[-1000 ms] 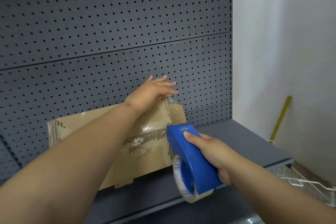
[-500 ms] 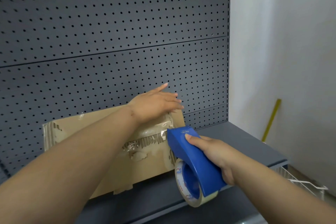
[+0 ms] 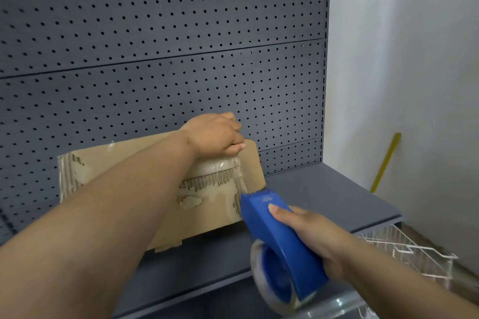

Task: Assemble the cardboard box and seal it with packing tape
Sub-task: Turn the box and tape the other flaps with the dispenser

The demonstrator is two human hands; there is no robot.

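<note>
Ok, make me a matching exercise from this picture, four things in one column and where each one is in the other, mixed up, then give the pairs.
Things:
1. left hand
2. tape dispenser
3. cardboard box
4. yellow stick

Places:
A. leaning on the white wall at right
B. standing on the grey shelf against the pegboard
C. pressing on the box's top right corner
D. gripped in the right hand, nose at the box's right edge

Pairs: 1-C, 2-D, 3-B, 4-A

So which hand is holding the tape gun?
The right hand, wrapped around the blue tape gun at the box's right end. The left hand is pressing on the box top instead.
</note>
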